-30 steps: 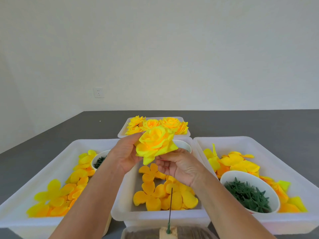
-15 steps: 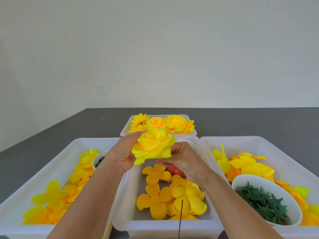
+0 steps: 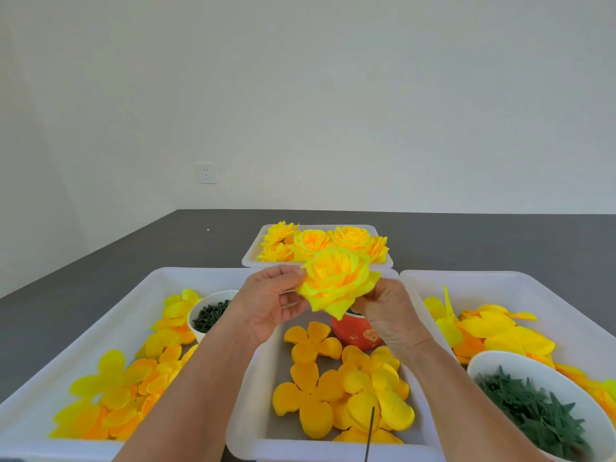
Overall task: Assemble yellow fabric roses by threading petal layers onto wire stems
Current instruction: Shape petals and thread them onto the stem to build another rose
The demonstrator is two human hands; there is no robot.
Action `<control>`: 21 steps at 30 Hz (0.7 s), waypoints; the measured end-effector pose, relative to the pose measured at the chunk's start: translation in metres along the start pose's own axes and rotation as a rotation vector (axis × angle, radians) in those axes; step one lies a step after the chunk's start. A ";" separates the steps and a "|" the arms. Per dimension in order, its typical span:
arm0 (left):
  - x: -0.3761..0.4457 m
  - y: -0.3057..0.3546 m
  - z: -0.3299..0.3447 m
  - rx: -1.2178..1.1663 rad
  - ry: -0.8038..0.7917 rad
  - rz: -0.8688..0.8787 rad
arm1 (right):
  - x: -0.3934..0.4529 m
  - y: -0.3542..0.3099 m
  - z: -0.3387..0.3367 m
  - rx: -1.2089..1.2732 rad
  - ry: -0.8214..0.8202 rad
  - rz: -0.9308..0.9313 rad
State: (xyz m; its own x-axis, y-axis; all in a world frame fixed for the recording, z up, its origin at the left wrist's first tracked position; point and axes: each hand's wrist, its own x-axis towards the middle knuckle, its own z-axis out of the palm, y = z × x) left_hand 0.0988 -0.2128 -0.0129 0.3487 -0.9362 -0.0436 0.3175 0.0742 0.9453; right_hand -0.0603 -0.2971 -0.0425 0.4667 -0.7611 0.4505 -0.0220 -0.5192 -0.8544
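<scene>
Right now both hands hold one yellow rose up over the middle tray, just near of the far tray w/ finished roses. Left hand: fingers curled, pinching the rose's left edge. Right hand: fingers curled under the bloom, gripping its base. Below, loose petal layers lie in the middle tray beside a red cup; a thin wire stem stands at the near edge. Left tray & right tray hold more petals + white bowls of green pieces. All sit on a dark desk.
</scene>
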 end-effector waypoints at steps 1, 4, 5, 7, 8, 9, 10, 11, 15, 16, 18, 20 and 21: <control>0.000 -0.001 0.000 0.007 0.005 0.014 | 0.000 0.001 0.000 -0.024 0.001 -0.015; -0.001 -0.003 -0.001 0.027 0.007 0.063 | -0.003 0.003 -0.001 -0.081 -0.012 -0.076; -0.002 -0.003 -0.001 0.042 0.013 0.083 | -0.003 0.003 -0.001 -0.085 0.003 -0.094; -0.004 -0.003 -0.001 0.055 0.016 0.111 | -0.002 0.000 -0.001 -0.097 0.037 -0.104; -0.005 -0.002 0.000 0.043 0.009 0.113 | -0.001 -0.001 0.000 -0.101 0.052 -0.087; -0.006 -0.001 0.001 0.024 0.005 0.107 | -0.001 -0.003 0.000 -0.090 0.064 -0.075; -0.006 -0.001 0.001 0.007 0.009 0.096 | 0.000 -0.005 0.000 -0.059 0.076 -0.075; -0.007 -0.001 0.002 -0.005 0.018 0.080 | -0.001 -0.007 0.000 -0.013 0.076 -0.078; -0.008 -0.001 0.006 -0.053 0.024 0.039 | 0.000 -0.008 0.000 0.081 0.106 -0.105; -0.009 -0.001 0.007 -0.076 0.024 0.037 | 0.000 -0.007 0.000 0.087 0.115 -0.098; -0.009 0.001 0.008 -0.103 0.025 0.032 | 0.000 -0.006 0.001 0.113 0.122 -0.029; -0.010 0.002 0.009 -0.042 0.039 0.027 | -0.001 -0.006 0.002 0.216 0.118 0.075; -0.010 0.002 0.009 0.008 0.055 0.032 | -0.001 -0.005 0.002 0.284 0.119 0.126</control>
State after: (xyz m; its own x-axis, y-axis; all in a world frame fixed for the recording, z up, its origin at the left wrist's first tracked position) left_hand 0.0882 -0.2062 -0.0080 0.4064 -0.9132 -0.0310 0.2983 0.1006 0.9492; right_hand -0.0587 -0.2926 -0.0391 0.3689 -0.8614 0.3491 0.1824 -0.3012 -0.9360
